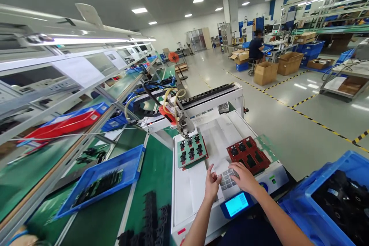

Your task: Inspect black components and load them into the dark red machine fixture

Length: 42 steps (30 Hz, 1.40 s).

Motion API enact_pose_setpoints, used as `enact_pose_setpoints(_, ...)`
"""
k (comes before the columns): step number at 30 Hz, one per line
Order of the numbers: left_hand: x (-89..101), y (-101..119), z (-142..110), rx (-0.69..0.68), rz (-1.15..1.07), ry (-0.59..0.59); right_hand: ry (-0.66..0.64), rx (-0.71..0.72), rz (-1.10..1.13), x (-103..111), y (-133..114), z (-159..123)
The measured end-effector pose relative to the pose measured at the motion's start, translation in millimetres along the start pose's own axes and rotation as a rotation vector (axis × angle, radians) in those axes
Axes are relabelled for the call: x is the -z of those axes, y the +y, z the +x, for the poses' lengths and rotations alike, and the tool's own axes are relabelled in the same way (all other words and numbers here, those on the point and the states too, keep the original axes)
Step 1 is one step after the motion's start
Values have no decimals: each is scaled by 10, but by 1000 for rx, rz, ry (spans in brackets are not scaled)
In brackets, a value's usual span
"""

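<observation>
both hands [227,182] at a gridded sheet [229,180] — perhaps touching it — beside red fixture [250,154].

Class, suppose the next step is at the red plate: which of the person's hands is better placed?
Probably the right hand: it is right beside the near edge of the red plate, while the left hand is farther off, across the grey squares.

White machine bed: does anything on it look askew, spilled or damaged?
Nothing looks clearly spilled or damaged. One oddity: the red slotted plate shows black parts only toward its far left, unlike the evenly filled green rectangular board; possibly just unfinished.
</observation>
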<state>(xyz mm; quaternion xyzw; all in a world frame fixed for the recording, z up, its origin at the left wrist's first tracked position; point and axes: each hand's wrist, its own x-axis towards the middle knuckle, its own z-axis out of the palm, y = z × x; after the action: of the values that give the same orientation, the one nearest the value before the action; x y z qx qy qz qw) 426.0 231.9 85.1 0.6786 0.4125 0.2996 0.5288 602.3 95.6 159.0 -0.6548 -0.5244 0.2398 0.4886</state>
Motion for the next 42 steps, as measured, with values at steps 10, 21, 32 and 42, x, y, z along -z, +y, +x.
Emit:
enact_pose_setpoints(10,135,414,-22,-269,144,86,-48,22,18,-85,328,376)
enact_pose_setpoints(21,-48,508,106,-299,217,-50,133,81,11,-11,414,241)
enact_pose_setpoints(32,-53,592,125,-321,300,-99,191,240,-61,80,287,59)
enact_pose_setpoints(42,-32,744,143,-429,344,-208,235,168,-4,-146,233,144)
